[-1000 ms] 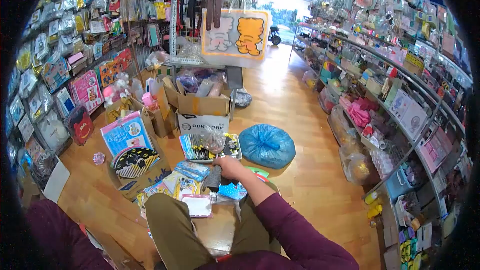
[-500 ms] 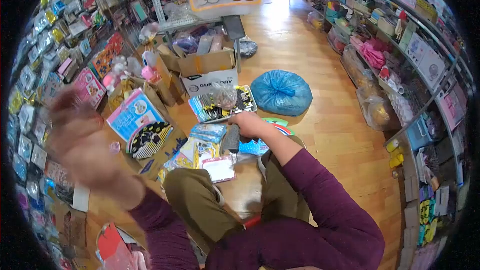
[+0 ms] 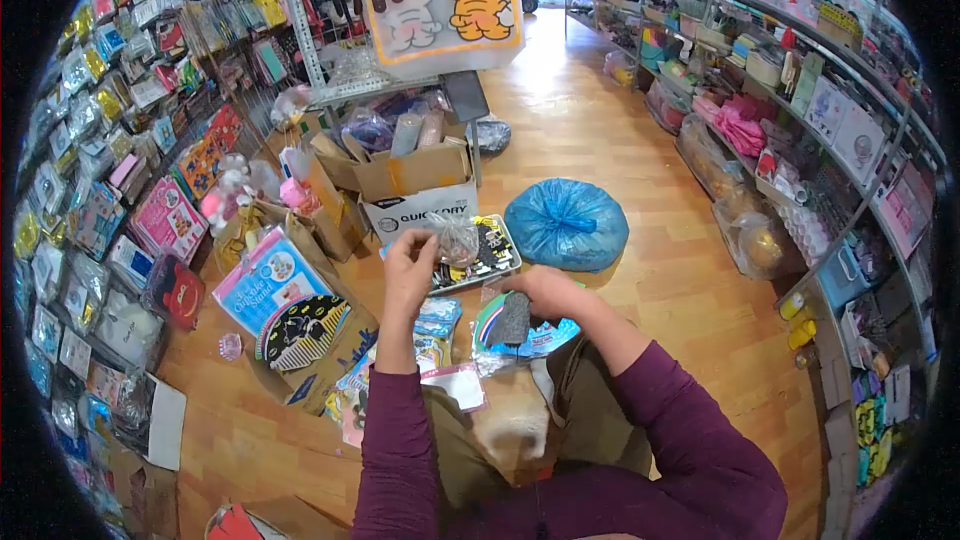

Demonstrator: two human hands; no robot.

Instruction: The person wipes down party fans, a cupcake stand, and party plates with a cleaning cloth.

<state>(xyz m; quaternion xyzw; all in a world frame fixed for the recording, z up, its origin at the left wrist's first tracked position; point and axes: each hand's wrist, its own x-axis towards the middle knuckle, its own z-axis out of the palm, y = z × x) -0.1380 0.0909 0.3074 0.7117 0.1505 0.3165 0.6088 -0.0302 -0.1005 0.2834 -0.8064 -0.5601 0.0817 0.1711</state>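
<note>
While my right hand (image 3: 548, 293) closes around a dark grey textured item (image 3: 514, 320) above the colourful packets (image 3: 550, 337), my left hand (image 3: 408, 268) has its fingers bent close together at a clear plastic bag (image 3: 457, 242) over the white-rimmed tray (image 3: 503, 273); I cannot tell whether they grip it. The blue bag (image 3: 566, 228) sits just beyond my right hand.

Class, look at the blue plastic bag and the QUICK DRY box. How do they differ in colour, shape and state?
The blue plastic bag is blue all over; the QUICK DRY box is white and brown.
The bag is rounded, the box straight-sided.
The bag is gathered closed on top, while the box is open and filled.
Both rest on the wooden floor.
</note>
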